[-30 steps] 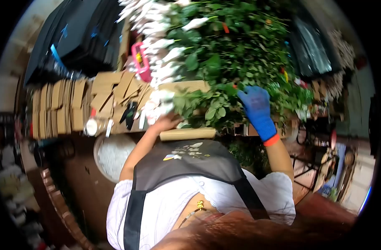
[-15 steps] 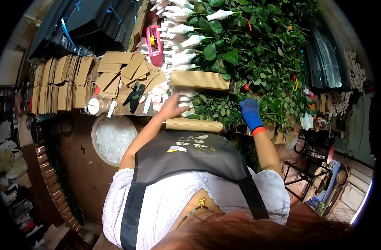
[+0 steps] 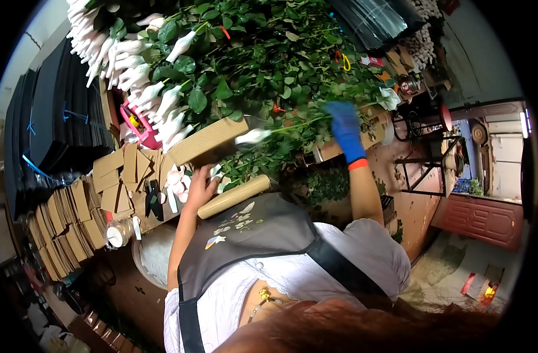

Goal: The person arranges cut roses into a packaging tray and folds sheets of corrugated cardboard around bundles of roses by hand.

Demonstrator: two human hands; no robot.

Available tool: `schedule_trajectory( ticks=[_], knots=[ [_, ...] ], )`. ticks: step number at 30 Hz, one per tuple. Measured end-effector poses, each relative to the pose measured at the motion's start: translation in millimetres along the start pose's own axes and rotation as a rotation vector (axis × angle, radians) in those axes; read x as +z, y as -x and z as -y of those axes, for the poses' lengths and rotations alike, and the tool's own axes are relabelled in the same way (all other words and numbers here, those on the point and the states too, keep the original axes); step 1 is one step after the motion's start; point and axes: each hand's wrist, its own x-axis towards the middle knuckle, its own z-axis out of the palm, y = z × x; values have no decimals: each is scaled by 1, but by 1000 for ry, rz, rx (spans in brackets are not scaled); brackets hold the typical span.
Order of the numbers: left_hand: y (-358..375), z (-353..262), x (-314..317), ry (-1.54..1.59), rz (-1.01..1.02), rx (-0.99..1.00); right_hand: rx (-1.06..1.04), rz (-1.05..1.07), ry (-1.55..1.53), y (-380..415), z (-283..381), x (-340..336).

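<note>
My bare left hand [image 3: 202, 187] rests at the left end of a leafy bundle [image 3: 251, 162], beside the white-netted flower heads there. Its fingers are apart. A corrugated cardboard strip [image 3: 210, 141] stands behind the bundle; another cardboard piece [image 3: 233, 197] lies along its front, against my apron. My right hand [image 3: 344, 123], in a blue glove and blurred by motion, is closed around the stem of a rose [image 3: 252, 137]. Its head, in a white net sleeve, points left above the bundle, and the stem runs right to the glove.
Many netted roses [image 3: 175, 47] are heaped at the back. Kraft card pieces [image 3: 113, 176], black scissors [image 3: 154, 200] and a pink tape dispenser [image 3: 136, 123] lie to the left. Stacked black sheets [image 3: 69, 112] stand farther left. A white-filled tub [image 3: 151, 259] sits below the table edge.
The view has turned to the right. My gloved hand has moved right and drawn a netted rose along above the bundle. My left hand stays by the bundle's flower heads.
</note>
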Motion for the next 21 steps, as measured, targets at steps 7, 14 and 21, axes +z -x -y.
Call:
schedule_trajectory(
  ticks=[7,14,21],
  knots=[
    [-6,20,6,-51,-54,81,-116,-25,-116,-23,31,-76],
    [-5,40,21,242,-120,-140,-220,669,151,-34,133,33],
    [-7,29,20,212,-172,-115,-161,779,203,-21,138,102]
  ],
)
